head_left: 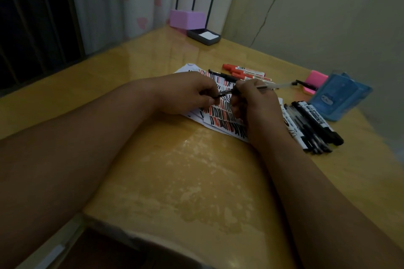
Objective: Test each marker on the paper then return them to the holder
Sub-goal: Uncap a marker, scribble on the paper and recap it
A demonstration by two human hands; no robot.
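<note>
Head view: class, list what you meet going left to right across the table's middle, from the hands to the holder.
left hand → right hand (both gripping one pen) → black markers → blue holder

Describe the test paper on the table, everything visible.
The paper is white, seemingly several overlapping sheets, flat on the yellow table. Rows of short black and red strokes cover it. The left hand and right hand, both gripping a pen, hide its middle. Red markers lie at its far edge, black markers to its right.
</note>
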